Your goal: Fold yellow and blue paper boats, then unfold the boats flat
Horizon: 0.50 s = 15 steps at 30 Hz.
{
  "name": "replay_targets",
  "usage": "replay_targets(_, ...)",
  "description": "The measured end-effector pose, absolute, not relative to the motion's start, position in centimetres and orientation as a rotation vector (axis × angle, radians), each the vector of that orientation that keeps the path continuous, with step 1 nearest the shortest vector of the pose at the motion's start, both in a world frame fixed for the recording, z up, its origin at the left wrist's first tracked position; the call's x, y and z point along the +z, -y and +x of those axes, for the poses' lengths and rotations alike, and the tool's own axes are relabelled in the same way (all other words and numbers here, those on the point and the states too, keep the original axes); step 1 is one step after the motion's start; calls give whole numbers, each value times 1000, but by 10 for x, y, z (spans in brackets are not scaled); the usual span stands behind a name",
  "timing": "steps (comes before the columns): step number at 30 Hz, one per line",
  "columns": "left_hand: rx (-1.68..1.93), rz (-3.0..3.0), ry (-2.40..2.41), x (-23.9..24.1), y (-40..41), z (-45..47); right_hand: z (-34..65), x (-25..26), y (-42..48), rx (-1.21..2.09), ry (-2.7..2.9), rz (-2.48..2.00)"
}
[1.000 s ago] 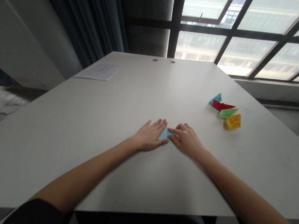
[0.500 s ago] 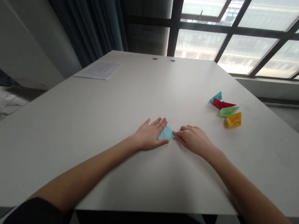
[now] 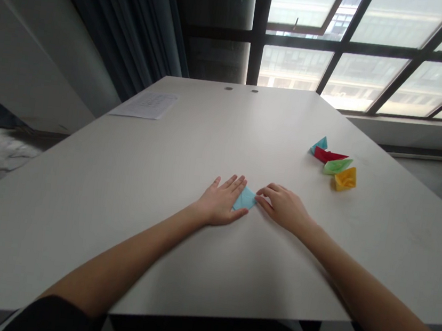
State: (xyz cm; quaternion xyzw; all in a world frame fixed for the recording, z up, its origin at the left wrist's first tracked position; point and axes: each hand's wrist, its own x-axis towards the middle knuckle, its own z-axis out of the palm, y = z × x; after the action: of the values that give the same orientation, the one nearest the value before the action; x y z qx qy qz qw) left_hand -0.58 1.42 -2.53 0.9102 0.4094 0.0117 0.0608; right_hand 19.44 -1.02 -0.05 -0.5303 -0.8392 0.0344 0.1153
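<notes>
Blue ppr (image 3: pixel 246 198): LH (image 3: pixel 222 202) flat atop, RH (image 3: pixel 283 206) curled.

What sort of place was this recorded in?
Probably an office or meeting room, judging by the large white table, the dark-framed windows and the dark blue curtain.

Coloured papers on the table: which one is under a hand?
The light-blue paper, partly beneath the left hand; the other blue piece, red piece, green piece and yellow piece sit clustered at right, untouched.
</notes>
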Motion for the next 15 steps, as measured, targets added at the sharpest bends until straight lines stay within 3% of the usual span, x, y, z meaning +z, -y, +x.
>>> replay_targets(6, 175, 2694, -1286, -26, -16, -6, 189, -11, 7, 167, 2401, -1533)
replay_targets(15, 666, 2508, -1453, -25, -21, -13, 193, -17, 3, 268, 2271, -1567)
